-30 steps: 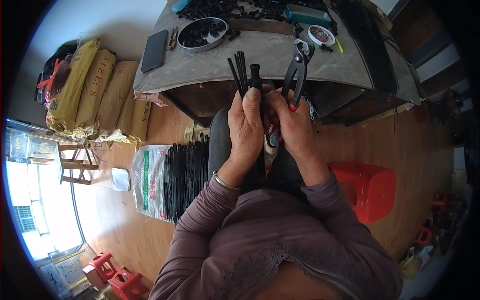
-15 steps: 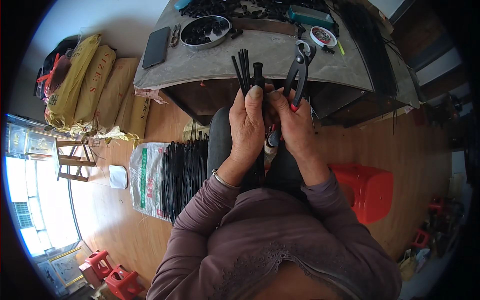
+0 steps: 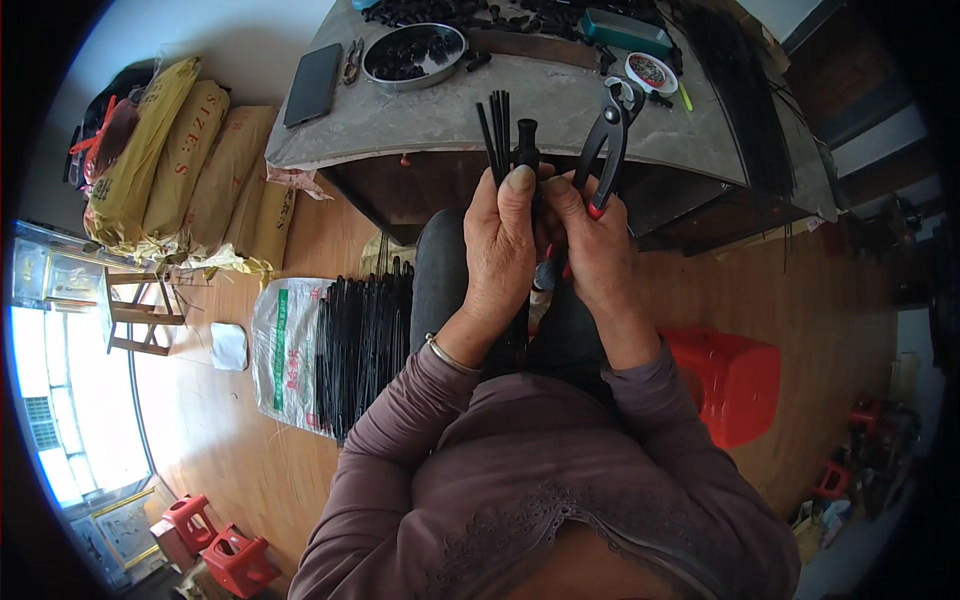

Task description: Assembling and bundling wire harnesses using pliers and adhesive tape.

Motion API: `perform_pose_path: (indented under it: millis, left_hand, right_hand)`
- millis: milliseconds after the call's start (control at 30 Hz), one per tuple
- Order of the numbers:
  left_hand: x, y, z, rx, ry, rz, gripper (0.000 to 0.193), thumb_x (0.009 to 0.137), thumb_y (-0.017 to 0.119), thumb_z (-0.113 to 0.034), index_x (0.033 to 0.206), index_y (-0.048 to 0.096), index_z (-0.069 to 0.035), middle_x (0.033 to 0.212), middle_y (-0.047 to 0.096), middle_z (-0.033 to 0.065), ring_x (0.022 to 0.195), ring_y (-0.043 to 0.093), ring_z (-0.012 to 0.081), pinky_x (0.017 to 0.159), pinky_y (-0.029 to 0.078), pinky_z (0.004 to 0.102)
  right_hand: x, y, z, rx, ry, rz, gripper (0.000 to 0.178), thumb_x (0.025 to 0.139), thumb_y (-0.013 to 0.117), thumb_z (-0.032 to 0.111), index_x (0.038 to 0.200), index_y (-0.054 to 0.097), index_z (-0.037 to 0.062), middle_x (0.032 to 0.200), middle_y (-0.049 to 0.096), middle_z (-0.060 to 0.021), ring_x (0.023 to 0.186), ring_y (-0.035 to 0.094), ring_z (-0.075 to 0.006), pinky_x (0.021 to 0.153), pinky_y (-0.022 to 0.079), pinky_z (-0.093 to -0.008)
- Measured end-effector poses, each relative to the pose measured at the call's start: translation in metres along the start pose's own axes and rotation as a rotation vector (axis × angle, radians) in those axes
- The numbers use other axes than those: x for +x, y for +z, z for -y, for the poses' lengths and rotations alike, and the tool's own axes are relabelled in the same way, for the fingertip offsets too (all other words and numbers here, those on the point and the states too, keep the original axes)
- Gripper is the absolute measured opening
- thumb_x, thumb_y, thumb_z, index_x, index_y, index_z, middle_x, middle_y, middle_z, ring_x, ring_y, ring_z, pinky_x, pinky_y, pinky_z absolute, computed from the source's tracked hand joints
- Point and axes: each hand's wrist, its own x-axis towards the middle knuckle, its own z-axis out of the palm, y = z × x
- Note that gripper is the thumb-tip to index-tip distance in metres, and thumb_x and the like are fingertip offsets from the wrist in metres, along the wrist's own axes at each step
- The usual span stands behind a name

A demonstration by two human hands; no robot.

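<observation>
Both of my hands are raised close together over my lap, in front of the table. My left hand (image 3: 498, 250) is closed round a bundle of thin black rods (image 3: 498, 130) whose ends stick up past the fingers. Beside the rods, a short black knobbed piece (image 3: 526, 145) stands upright under my left thumb. My right hand (image 3: 598, 255) grips a pair of dark end-cutting pincers (image 3: 608, 140) with red on the handles; the jaws point up, away from the rods. Its thumb and fingertips meet near the black piece, and what they pinch there is hidden.
The grey table (image 3: 440, 120) carries a metal bowl (image 3: 372, 75) of black parts, a green tray (image 3: 628, 35) and long black rods (image 3: 725, 90). More rods (image 3: 365, 350) lie on a sack left of my legs. A red stool (image 3: 735, 390) stands at right.
Both hands, with the rods, black piece and pincers, appear slightly further right. My grip looks the same; the surroundings shift a little with the view.
</observation>
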Motion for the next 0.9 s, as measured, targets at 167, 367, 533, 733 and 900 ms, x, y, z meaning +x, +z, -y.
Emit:
perform_pose_path:
  millis: [167, 367, 533, 733, 900]
  left_hand:
    - [0.000, -0.002, 0.007, 0.021, 0.013, -0.023, 0.052, 0.101, 0.037, -0.047, 0.104, 0.062, -0.001, 0.065, 0.054, -0.0018, 0.051, 0.043, 0.0027, 0.046, 0.033, 0.0189]
    - [0.005, -0.004, 0.010, 0.010, 0.144, -0.075, 0.043, 0.100, 0.045, -0.040, 0.093, 0.060, 0.000, 0.077, 0.060, 0.0020, 0.072, 0.053, 0.0091, 0.064, 0.044, 0.0250]
    - [0.007, -0.013, 0.001, 0.025, -0.022, 0.013, 0.045, 0.100, 0.043, -0.041, 0.090, 0.060, -0.001, 0.074, 0.058, -0.0003, 0.067, 0.050, 0.0060, 0.060, 0.042, 0.0221]
    - [0.016, -0.018, 0.018, -0.243, 0.062, 0.030, 0.050, 0.100, 0.040, -0.046, 0.086, 0.060, -0.003, 0.063, 0.053, -0.0016, 0.055, 0.046, 0.0035, 0.049, 0.035, 0.0191]
    - [0.019, -0.030, 0.013, -0.221, -0.182, 0.172, 0.061, 0.097, 0.034, -0.058, 0.082, 0.057, -0.004, 0.048, 0.045, 0.0000, 0.037, 0.039, 0.0074, 0.036, 0.029, 0.0223]
  right_hand:
    - [-0.003, 0.004, 0.003, -0.086, -0.045, -0.048, 0.024, 0.093, 0.061, 0.028, 0.090, 0.061, 0.0042, 0.065, 0.055, 0.0018, 0.056, 0.050, -0.0063, 0.051, 0.039, -0.0225]
    - [-0.021, 0.016, 0.008, -0.446, -0.330, -0.145, 0.030, 0.093, 0.062, 0.024, 0.102, 0.060, -0.0044, 0.088, 0.064, -0.0088, 0.083, 0.060, -0.0145, 0.075, 0.047, -0.0273]
    - [-0.037, 0.012, 0.006, -0.678, -0.467, 0.018, 0.044, 0.094, 0.060, 0.025, 0.125, 0.052, -0.0049, 0.112, 0.063, -0.0187, 0.101, 0.061, -0.0207, 0.087, 0.047, -0.0299]
    - [-0.031, -0.006, 0.038, -0.608, -0.313, 0.230, 0.045, 0.095, 0.059, 0.023, 0.129, 0.050, -0.0048, 0.100, 0.063, -0.0124, 0.081, 0.063, -0.0170, 0.074, 0.050, -0.0265]
    - [-0.026, -0.040, 0.072, -0.263, 0.361, 0.517, 0.041, 0.096, 0.052, 0.010, 0.133, 0.042, -0.0023, 0.091, 0.060, -0.0081, 0.068, 0.058, -0.0096, 0.055, 0.050, -0.0223]
